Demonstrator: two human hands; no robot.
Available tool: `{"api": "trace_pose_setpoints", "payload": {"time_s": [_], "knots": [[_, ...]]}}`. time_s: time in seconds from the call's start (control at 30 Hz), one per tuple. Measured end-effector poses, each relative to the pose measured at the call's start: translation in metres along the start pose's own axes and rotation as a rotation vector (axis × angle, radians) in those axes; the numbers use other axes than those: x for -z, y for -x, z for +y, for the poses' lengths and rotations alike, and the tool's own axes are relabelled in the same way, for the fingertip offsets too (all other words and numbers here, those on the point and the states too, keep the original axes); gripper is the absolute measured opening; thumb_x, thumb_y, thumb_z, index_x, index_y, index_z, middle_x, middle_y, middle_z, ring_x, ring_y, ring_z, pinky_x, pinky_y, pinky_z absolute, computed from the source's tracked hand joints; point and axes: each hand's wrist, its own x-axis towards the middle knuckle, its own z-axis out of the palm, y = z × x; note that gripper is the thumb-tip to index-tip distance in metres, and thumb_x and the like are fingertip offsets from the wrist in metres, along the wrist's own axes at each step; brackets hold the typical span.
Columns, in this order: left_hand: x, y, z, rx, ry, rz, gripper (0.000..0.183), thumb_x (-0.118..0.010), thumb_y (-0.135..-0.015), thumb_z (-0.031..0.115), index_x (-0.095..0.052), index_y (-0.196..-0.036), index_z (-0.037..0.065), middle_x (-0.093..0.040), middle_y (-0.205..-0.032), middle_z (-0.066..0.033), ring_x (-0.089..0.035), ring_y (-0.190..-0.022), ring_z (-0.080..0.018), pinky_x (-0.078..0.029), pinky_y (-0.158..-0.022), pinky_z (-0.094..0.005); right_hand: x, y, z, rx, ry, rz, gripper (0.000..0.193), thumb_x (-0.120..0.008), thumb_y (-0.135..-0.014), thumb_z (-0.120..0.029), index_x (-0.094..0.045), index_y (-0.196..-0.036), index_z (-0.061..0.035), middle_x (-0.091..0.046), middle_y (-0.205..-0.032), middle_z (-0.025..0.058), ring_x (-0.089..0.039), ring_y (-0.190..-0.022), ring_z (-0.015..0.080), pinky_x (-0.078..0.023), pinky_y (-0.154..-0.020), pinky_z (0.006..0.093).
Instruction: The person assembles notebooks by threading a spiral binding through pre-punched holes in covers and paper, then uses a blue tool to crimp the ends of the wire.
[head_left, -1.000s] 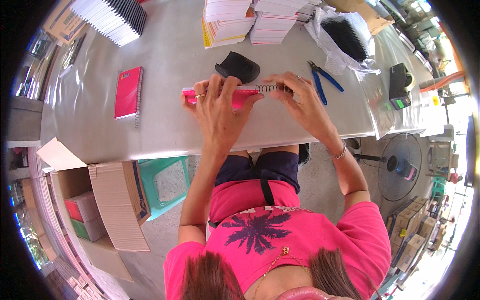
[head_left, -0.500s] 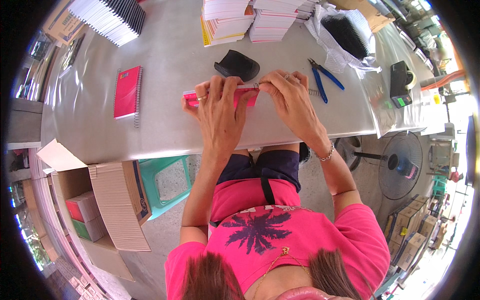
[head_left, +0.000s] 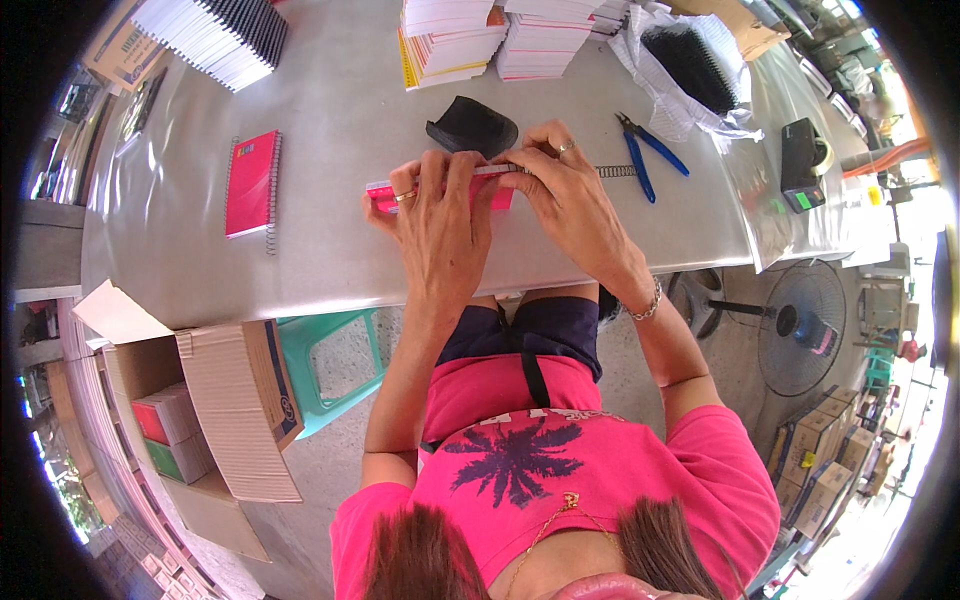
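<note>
My left hand is closed on a pink notebook, its bound edge turned up and away from me. With its fingers pinched, my right hand grips a dark spiral binding coil at the right end of that edge. The coil's free length sticks out to the right, past my fingers. Just beyond my hands lies a black curved piece, shaped like a shell. Blue-handled cutting pliers rest to the right, jaws pointing away. Another pink notebook lies at left, its coil overhanging the near end.
Stacks of paper blocks and black-bound books stand at the back of the grey table. Black coils lie in white paper at back right, near a tape dispenser. An open carton sits lower left, a fan lower right.
My right hand has shifted slightly left along the notebook's edge, and more of the coil shows beyond it. The left hand keeps its hold on the notebook.
</note>
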Motion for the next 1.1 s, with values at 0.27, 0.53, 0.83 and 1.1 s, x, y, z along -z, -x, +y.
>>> {"api": "trace_pose_setpoints", "payload": {"time_s": [0.27, 0.53, 0.83, 1.1], "knots": [[-0.002, 0.0, 0.001, -0.013, -0.018, 0.038, 0.02, -0.064, -0.088, 0.025, -0.062, -0.107, 0.021, -0.054, -0.1, 0.0026, -0.048, -0.105, -0.0227, -0.024, -0.092, -0.0516, 0.005, -0.005, -0.003, -0.035, -0.098, 0.003, 0.017, -0.066, -0.082, 0.0, -0.064, -0.099, 0.0011, -0.061, -0.096, 0.0158, -0.061, -0.085, 0.0358, -0.051, -0.075, 0.0408], [-0.001, -0.001, -0.005, -0.023, 0.015, 0.0, 0.021, -0.065, -0.088, 0.025, -0.061, -0.107, 0.02, -0.055, -0.102, 0.0034, -0.048, -0.107, -0.0216, -0.024, -0.096, -0.0569, 0.006, -0.005, -0.003, -0.056, -0.128, -0.011, 0.018, -0.069, -0.082, -0.003, -0.065, -0.099, 0.0012, -0.063, -0.096, 0.0157, -0.063, -0.085, 0.034, -0.051, -0.075, 0.0377], [0.003, 0.002, -0.005, -0.017, 0.017, -0.026, 0.024, -0.065, -0.086, 0.02, -0.061, -0.11, 0.02, -0.054, -0.107, 0.0031, -0.048, -0.11, -0.0215, -0.023, -0.097, -0.0581, 0.007, -0.005, -0.005, -0.154, -0.168, -0.035, 0.021, -0.073, -0.08, -0.005, -0.067, -0.099, 0.0005, -0.064, -0.095, 0.0135, -0.065, -0.084, 0.0272, -0.052, -0.076, 0.0339], [0.005, 0.004, -0.009, -0.039, 0.047, -0.031, 0.027, -0.065, -0.084, 0.016, -0.061, -0.111, 0.021, -0.054, -0.108, 0.0034, -0.047, -0.112, -0.0209, -0.024, -0.097, -0.0564, 0.008, -0.004, -0.001, -0.192, -0.286, -0.067, 0.02, -0.074, -0.081, -0.006, -0.07, -0.099, 0.0012, -0.064, -0.09, 0.0124, -0.065, -0.079, 0.0225, -0.051, -0.074, 0.0318]]}}
